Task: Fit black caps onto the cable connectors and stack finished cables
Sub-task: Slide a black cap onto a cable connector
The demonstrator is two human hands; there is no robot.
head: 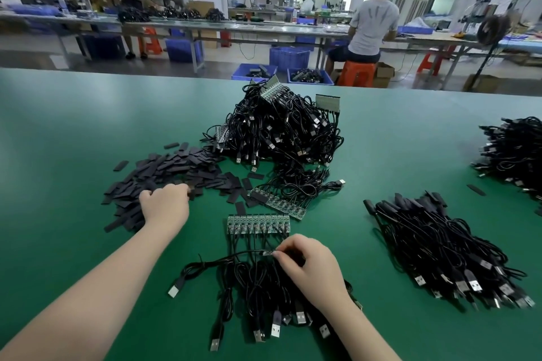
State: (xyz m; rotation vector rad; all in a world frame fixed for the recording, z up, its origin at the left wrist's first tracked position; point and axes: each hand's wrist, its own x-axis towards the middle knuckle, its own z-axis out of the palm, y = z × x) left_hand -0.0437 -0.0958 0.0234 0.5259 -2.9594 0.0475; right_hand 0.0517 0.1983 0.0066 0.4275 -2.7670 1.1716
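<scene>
A spread of flat black caps lies on the green table at centre left. My left hand rests on the near edge of that spread, fingers curled down among the caps; whether it holds one is hidden. My right hand pinches the small circuit-board connector of a single black cable that runs left to a USB plug. Just beyond it lies a strip of joined green connector boards with cables trailing toward me. Capped cables form a stack at the right.
A tall heap of uncapped cables sits at the table's centre, with another board strip at its foot. A further cable pile lies at the far right edge. Beyond the table, two people work at benches among blue bins.
</scene>
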